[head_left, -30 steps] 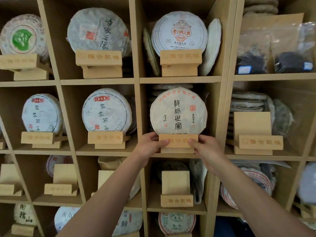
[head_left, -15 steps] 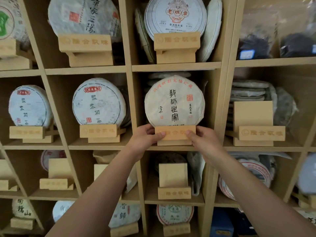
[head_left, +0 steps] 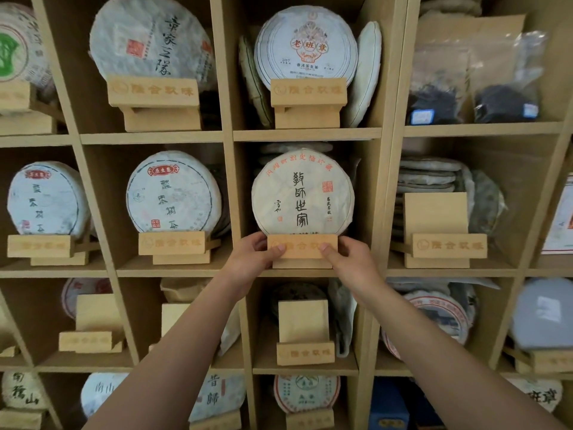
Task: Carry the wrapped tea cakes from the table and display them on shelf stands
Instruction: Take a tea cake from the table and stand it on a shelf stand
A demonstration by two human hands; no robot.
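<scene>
Shelving [head_left: 305, 134] of pale wood fills the view, its square compartments each holding round paper-wrapped tea cakes on small wooden stands. At nine o'clock from the centre compartment, a white cake with a red banner [head_left: 173, 193] stands upright on its own engraved stand [head_left: 171, 243]. Left hand [head_left: 252, 262] comes up from seven o'clock and grips the left end of the centre stand [head_left: 302, 247], thumb across the front face, fingers curled round the side. On that stand, upright and facing outward, sits the wrapped tea cake [head_left: 302, 192], cream paper with black calligraphy down the middle and a red arc of characters along the top; its lower edge drops behind the stand's front bar. More cakes lie stacked flat behind it in the same compartment. Right hand [head_left: 352, 262] reaches in from five o'clock and grips the right end of the same stand, thumb on the front, fingers wrapped round the edge. The hands are apart, one at each end of the bar. At twelve o'clock, another cake with a red and orange emblem [head_left: 305, 46] rests on a stand. At six o'clock, an empty stand [head_left: 304, 333] waits. At three o'clock, a further empty stand [head_left: 440, 231] sits before a flat pile of cakes, and at two o'clock, clear bags of dark tea [head_left: 474, 85] lean against the back.
</scene>
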